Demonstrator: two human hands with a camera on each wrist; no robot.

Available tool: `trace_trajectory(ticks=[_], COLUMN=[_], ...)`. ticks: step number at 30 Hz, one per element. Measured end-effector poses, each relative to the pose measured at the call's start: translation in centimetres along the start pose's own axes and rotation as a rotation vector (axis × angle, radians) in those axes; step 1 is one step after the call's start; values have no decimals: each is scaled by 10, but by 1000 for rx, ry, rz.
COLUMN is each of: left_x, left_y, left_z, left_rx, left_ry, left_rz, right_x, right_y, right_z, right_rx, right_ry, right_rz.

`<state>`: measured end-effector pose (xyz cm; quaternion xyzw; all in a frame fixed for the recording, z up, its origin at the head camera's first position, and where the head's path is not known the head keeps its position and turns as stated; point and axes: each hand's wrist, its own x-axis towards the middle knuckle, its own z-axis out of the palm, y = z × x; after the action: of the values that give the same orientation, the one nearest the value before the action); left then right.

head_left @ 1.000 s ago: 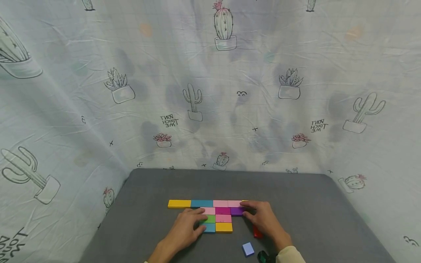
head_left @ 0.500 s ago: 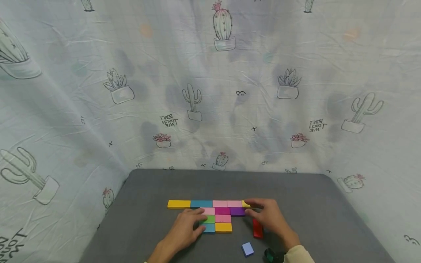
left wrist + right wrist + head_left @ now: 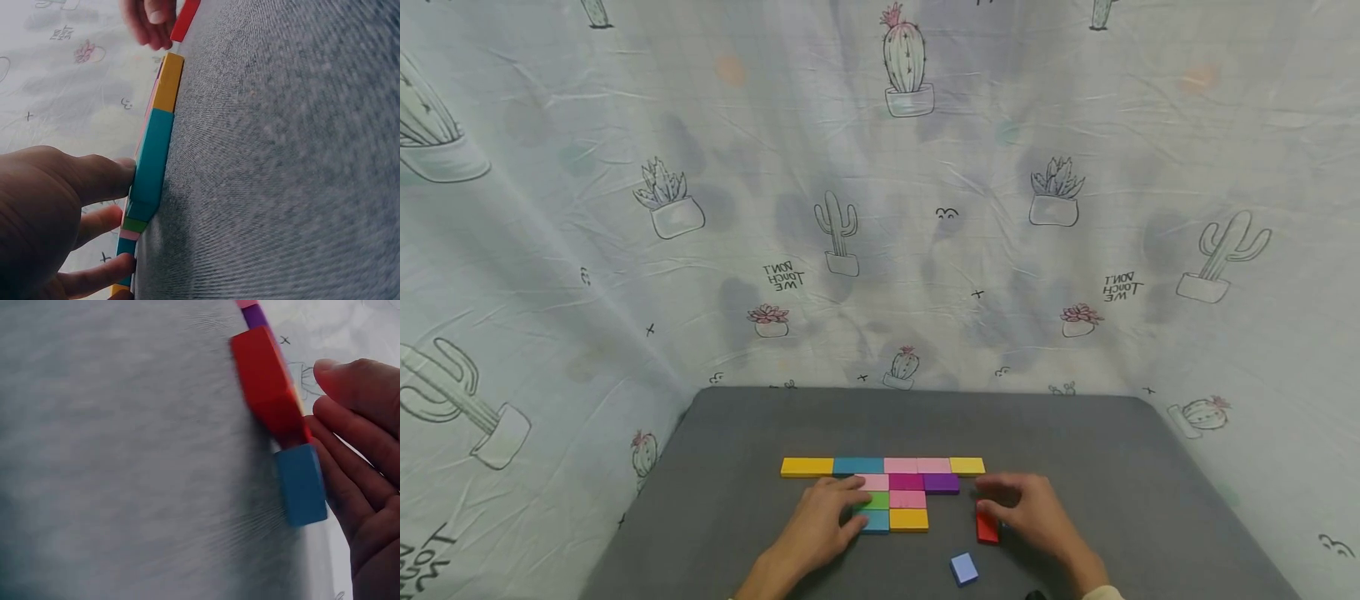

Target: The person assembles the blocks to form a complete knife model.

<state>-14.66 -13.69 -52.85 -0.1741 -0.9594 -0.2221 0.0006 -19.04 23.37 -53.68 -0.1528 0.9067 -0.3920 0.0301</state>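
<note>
Flat coloured blocks lie joined in rows at mid-table. The left hand (image 3: 823, 521) rests at their left side, thumb against a blue block (image 3: 152, 162) and fingertips spread along the green block (image 3: 878, 500) and the pale pink block (image 3: 875, 482). My right hand (image 3: 1036, 512) hovers with relaxed, parted fingers just right of a red block (image 3: 987, 531), holding nothing. In the right wrist view a blue block (image 3: 302, 484) lies beside the red one, close to the fingers; the hand hides it from the head view.
The far row ends in a yellow block (image 3: 967, 467), with a purple block (image 3: 941, 483) in front of it. A loose light blue block (image 3: 964, 569) lies nearer the person. Behind the grey tabletop (image 3: 737, 425) hangs a cactus-print cloth (image 3: 880, 317).
My right hand has drawn away from the row's right end, moving right and nearer the person, uncovering the yellow block. The left hand has stayed in place.
</note>
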Motion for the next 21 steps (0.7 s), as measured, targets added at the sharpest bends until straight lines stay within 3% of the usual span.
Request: trace_trajectory(ticks=[13,21], left_x=[2,2], left_y=[-1,0], left_z=[2,1], left_rx=[-11,-10], left_ry=[-3,-8], left_rz=[-8,-8], right_x=[-29,-52], right_y=[14,7], right_z=[2,3], right_rx=[77,131], right_ry=[23,38], right_rz=[31,120])
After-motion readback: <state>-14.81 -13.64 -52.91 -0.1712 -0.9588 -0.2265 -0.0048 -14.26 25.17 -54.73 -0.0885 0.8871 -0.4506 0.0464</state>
